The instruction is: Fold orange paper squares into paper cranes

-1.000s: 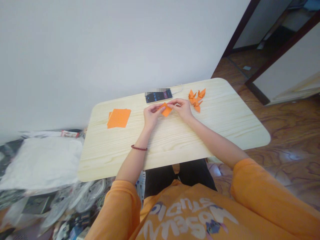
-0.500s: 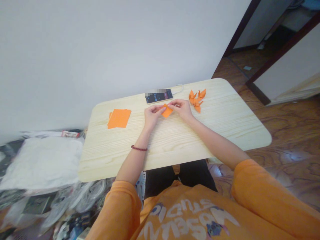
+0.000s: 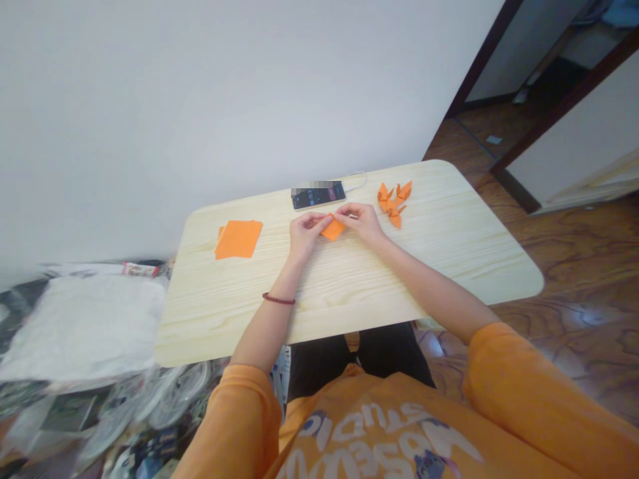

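A small folded square of orange origami paper [image 3: 333, 230] is held between my two hands over the middle of the table, one corner towards me. My left hand [image 3: 304, 236] pinches its upper left side with thumb and fingers. On the upper right side, the thumb and fingers of my right hand [image 3: 364, 223] are closed on the same paper. The thumbs nearly meet at its far corner and hide that part. Several folded orange paper cranes [image 3: 394, 201] sit close together to the right of my right hand.
A few flat orange paper sheets [image 3: 239, 238] lie stacked at the left of the pale wooden table [image 3: 210, 306]. Behind my hands lies a phone [image 3: 318, 196] with a white cable [image 3: 357, 179]. The wall [image 3: 224, 100] borders the table's far edge.
Both thumbs have come closer together along the paper's far edge, covering its top corner. The view has shifted very slightly; the cranes, sheets and phone stay in place.
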### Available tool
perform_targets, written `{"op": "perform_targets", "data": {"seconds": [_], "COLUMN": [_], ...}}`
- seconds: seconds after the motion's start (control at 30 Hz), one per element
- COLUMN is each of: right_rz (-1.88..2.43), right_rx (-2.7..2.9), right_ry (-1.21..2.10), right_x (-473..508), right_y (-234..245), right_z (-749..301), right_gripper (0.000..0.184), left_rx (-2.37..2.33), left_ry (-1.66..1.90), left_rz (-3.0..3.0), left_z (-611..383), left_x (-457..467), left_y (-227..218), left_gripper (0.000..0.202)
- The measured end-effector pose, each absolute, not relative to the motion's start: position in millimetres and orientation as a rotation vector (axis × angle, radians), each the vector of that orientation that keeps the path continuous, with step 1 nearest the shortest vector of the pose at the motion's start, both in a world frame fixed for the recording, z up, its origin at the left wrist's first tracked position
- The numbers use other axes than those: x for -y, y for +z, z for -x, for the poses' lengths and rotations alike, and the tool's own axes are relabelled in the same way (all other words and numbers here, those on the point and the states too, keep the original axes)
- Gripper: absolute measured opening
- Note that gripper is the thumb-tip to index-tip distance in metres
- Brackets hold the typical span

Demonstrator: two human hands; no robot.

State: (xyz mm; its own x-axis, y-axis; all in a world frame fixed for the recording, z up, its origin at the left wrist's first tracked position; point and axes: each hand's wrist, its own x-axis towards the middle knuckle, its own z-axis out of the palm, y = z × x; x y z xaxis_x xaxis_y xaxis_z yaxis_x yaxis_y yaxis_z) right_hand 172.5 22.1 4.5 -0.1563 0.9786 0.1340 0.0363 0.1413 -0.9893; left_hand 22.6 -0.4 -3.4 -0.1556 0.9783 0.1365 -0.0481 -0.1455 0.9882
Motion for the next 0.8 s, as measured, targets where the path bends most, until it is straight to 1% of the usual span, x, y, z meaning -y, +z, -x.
{"op": "perform_targets", "data": {"seconds": [0.33, 0.5, 0.7, 0.8], "right_rz": [1.079, 1.070, 1.086, 1.081], "right_rx": [1.442, 1.471, 1.465, 1.442], "right_ry": [1.197, 1.194, 1.213, 1.224], "right_x": [-22.3, -22.8, -22.2, -21.1], "right_y": [1.2, -0.3, -0.5, 1.1], "right_z": [-172.6, -174.0, -173.2, -172.0], "right_gripper": [0.026, 0.023, 0.028, 0.027], "left_rx": [-1.261, -1.240, -1.230, -1.225], "left_ry": [1.513, 1.481, 1.469, 1.505], "left_rz": [-1.130, -1.115, -1.038, -1.007], "left_z": [-20.9, -21.7, -21.4, -20.6], "left_x": [0.6, 2.1, 1.7, 0.1], "left_y": [-3.8, -1.9, -1.8, -3.5], "left_gripper": [0.027, 0.028, 0.031, 0.031]}}
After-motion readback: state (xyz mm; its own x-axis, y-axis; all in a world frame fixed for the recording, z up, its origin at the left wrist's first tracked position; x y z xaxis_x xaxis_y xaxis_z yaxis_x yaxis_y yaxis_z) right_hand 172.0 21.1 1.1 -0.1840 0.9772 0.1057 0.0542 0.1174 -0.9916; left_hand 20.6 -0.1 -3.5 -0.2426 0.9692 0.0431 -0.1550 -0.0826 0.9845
